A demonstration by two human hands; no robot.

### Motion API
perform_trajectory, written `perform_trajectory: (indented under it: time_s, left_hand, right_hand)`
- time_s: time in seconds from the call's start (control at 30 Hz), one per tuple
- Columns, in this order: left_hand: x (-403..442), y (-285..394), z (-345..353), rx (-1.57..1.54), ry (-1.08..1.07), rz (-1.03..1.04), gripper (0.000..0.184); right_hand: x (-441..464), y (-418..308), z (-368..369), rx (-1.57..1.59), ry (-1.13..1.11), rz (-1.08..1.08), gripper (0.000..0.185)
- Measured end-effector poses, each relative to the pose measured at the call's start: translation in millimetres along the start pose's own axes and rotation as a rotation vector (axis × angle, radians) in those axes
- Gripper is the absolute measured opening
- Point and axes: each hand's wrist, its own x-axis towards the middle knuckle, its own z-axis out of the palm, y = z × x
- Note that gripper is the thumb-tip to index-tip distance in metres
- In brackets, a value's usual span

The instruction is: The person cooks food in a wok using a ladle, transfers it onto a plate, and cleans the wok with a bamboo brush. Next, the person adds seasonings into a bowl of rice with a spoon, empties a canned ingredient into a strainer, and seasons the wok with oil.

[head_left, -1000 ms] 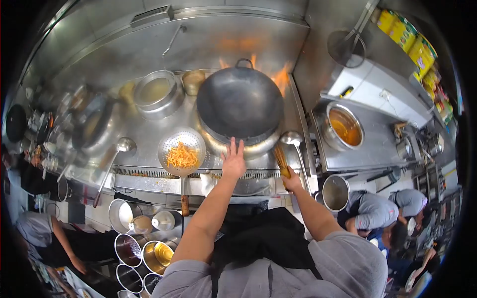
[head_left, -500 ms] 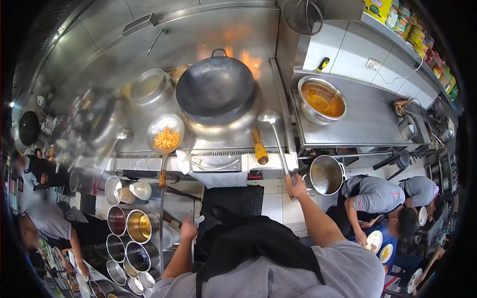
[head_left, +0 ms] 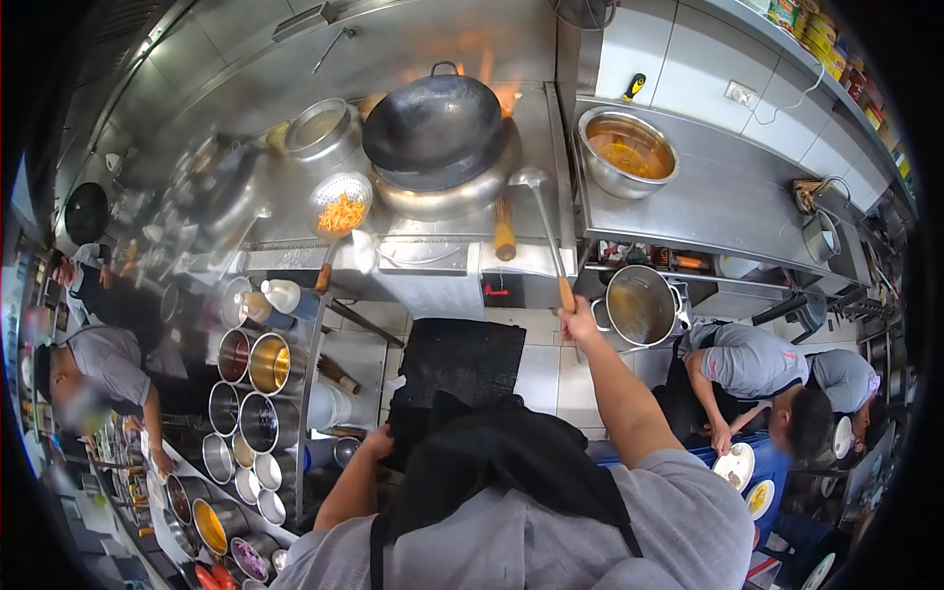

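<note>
My right hand (head_left: 582, 323) is closed around the wooden handle end of a long ladle (head_left: 547, 221), whose bowl rests on the stove top. Low at my left side is my left hand (head_left: 378, 442), beside the lower shelf; its fingers are too small and partly hidden to read. A black wok (head_left: 433, 123) sits on the burner with flames behind it. Left of the wok lies a perforated strainer (head_left: 341, 189) holding orange shreds (head_left: 343, 213). The bamboo brush (head_left: 503, 231) stands at the stove's front edge, left of the ladle.
A steel bowl of orange liquid (head_left: 629, 154) sits on the right counter (head_left: 723, 177), above a pot (head_left: 641, 307). Metal containers (head_left: 268, 364) line the left rack. Co-workers are at the left (head_left: 103, 364) and right (head_left: 752, 369), the latter by plates. A black mat (head_left: 460, 364) covers some floor.
My right hand has let go of the brush and taken hold of the ladle handle. My left hand has moved from the wok's front down to the lower left. The view has shifted.
</note>
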Motion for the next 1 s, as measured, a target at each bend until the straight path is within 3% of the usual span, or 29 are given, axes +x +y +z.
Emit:
perform_trajectory:
  time_s: [0.2,0.3,0.4,0.6,0.8,0.87,0.9,0.97,1.0]
  left_hand:
    - [-66,-72,34,0.12,-0.236,-0.01,0.038]
    - [-101,-116,56,0.121,-0.316,-0.013,0.039]
    - [-113,-127,79,0.035,-0.285,-0.051,0.039]
    - [-89,-66,117,-0.076,-0.052,-0.092,0.04]
    - [-86,12,151,-0.221,0.106,-0.09,0.042]
    - [-87,20,164,-0.254,0.136,-0.094,0.042]
    - [-88,19,172,-0.266,0.145,-0.099,0.042]
    - [-94,24,184,-0.294,0.164,-0.105,0.043]
    - [-95,21,190,-0.305,0.175,-0.111,0.043]
  right_hand:
    - [-9,-18,-44,0.09,0.141,-0.18,0.056]
    - [-16,-15,-57,0.308,0.183,-0.174,0.056]
    - [-24,-8,-57,0.374,0.187,-0.148,0.054]
    - [-14,15,-42,0.419,0.119,-0.086,0.055]
    - [-1,-4,-61,0.271,-0.124,0.002,0.068]
    - [4,-10,-70,0.019,-0.192,0.013,0.069]
    - [18,1,-73,0.008,-0.201,0.021,0.069]
    - [51,17,-74,-0.383,0.023,-0.229,0.071]
    - [52,11,-73,-0.391,0.013,-0.229,0.071]
